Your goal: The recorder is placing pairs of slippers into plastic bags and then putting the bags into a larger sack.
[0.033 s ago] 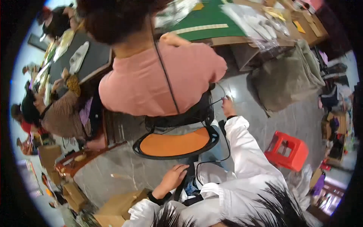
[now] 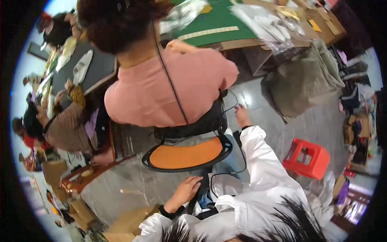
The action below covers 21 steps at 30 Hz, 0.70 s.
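Observation:
In front of me a person in a pink top (image 2: pixel 169 88) sits on a chair with a black-rimmed orange back panel (image 2: pixel 187 155). My right hand (image 2: pixel 243 117) reaches forward beside the chair's right side. Its fingertips are closed on a thin black cable (image 2: pixel 230 109). More black cable (image 2: pixel 244 161) hangs down past my white sleeve toward my lap. Below the orange panel, my left hand (image 2: pixel 186 192) lies over my lap beside a dark strap, fingers stretched out and holding nothing I can see.
A red plastic stool (image 2: pixel 308 159) stands at right, with a large grey-green sack (image 2: pixel 302 84) beyond it. Ahead, a table with a green mat (image 2: pixel 213 32) bears white slippers (image 2: pixel 278 28) in clear plastic. Cardboard boxes (image 2: pixel 129 222) lie lower left. Other people sit at left.
The view has shifted slightly. The seated person's head and shoulders appear a little lower and further left. My right hand sits marginally lower by the chair; my left hand stays over my lap.

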Each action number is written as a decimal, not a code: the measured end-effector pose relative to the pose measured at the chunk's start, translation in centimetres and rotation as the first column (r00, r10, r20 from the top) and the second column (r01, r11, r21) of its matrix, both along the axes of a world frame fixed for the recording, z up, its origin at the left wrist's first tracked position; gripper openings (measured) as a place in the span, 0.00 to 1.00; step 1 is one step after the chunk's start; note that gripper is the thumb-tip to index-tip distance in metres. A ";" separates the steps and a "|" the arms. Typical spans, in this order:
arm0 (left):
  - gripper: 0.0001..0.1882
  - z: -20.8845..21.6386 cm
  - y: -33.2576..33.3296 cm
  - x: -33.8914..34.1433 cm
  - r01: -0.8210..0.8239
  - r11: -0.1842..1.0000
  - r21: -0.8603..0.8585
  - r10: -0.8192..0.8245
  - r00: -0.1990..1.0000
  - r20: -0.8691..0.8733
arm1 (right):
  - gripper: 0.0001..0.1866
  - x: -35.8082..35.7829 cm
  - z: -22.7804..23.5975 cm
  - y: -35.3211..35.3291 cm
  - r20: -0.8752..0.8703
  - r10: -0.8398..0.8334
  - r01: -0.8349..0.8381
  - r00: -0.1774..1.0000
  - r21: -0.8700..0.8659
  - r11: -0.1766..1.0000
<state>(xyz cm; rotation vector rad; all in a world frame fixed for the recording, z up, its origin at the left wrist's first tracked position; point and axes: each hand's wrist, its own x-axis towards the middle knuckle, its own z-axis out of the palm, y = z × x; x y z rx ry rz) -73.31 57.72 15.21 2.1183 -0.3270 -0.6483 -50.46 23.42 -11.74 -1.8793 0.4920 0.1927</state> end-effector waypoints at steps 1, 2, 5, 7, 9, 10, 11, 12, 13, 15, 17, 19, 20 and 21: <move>0.14 0.1 -0.1 0.0 -0.008 1.000 -0.020 0.007 0.999 -0.039 | 0.22 -0.2 1.2 2.0 -0.252 -0.239 0.314 0.938 0.318 0.894; 0.14 0.2 -0.3 0.1 0.013 1.000 -0.010 -0.013 0.999 -0.048 | 0.22 -1.8 2.4 2.1 -0.259 -0.144 0.239 0.955 0.387 0.891; 0.14 0.2 -2.9 1.9 0.145 0.989 -0.034 -0.146 0.989 -0.033 | 0.22 -7.4 3.2 -2.1 -0.380 -0.034 0.229 0.924 0.481 0.846; 0.14 0.6 -3.6 2.2 0.158 0.987 -0.039 -0.160 0.987 -0.027 | 0.21 -10.3 5.5 -1.8 -0.512 0.000 0.258 0.859 0.433 0.864; 0.14 1.5 -5.8 3.5 0.203 0.979 -0.029 -0.204 0.979 -0.010 | 0.20 -14.1 4.6 -5.9 -0.510 0.026 0.208 0.860 0.397 0.894; 0.14 1.4 -6.6 3.9 0.215 0.976 -0.026 -0.216 0.976 -0.009 | 0.18 -15.7 4.2 -7.1 -0.548 -0.044 0.260 0.835 0.323 0.910; 0.14 1.7 -7.9 4.5 0.235 0.972 -0.031 -0.235 0.972 -0.008 | 0.16 -17.3 2.4 -9.6 -0.591 -0.065 0.248 0.804 0.234 0.940; 0.14 2.1 -9.2 5.3 0.266 0.963 -0.043 -0.267 0.964 -0.003 | 0.13 -18.9 0.6 -12.0 -0.564 -0.093 0.235 0.820 0.184 0.954; 0.14 1.9 -10.2 5.5 0.254 0.967 -0.014 -0.254 0.967 -0.003 | 0.11 -20.1 -0.2 -12.5 -0.513 -0.215 0.307 0.831 0.101 0.946; 0.15 1.6 -14.1 7.4 0.361 0.931 -0.051 -0.363 0.931 -0.036 | 0.09 -25.1 -7.7 -20.4 -0.490 -0.118 0.027 0.864 -0.187 0.982; 0.15 0.8 -16.9 8.0 0.310 0.949 -0.057 -0.312 0.950 -0.025 | 0.10 -26.4 -7.9 -24.2 -0.527 0.022 -0.118 0.849 -0.149 0.982; 0.15 -0.3 -21.9 9.9 0.434 0.895 -0.100 -0.438 0.899 -0.015 | 0.10 -29.9 -13.2 -30.1 -0.127 0.517 -0.501 0.847 -0.518 0.694; 0.15 -0.3 -24.2 9.9 0.417 0.908 -0.025 -0.418 0.907 -0.058 | 0.09 -28.2 -12.6 -28.6 -0.451 0.011 -0.111 0.892 -0.196 0.974; 0.15 0.3 -26.8 10.8 0.430 0.901 -0.053 -0.432 0.901 -0.040 | 0.09 -27.7 -11.6 -30.6 -0.475 0.020 -0.124 0.880 -0.189 0.974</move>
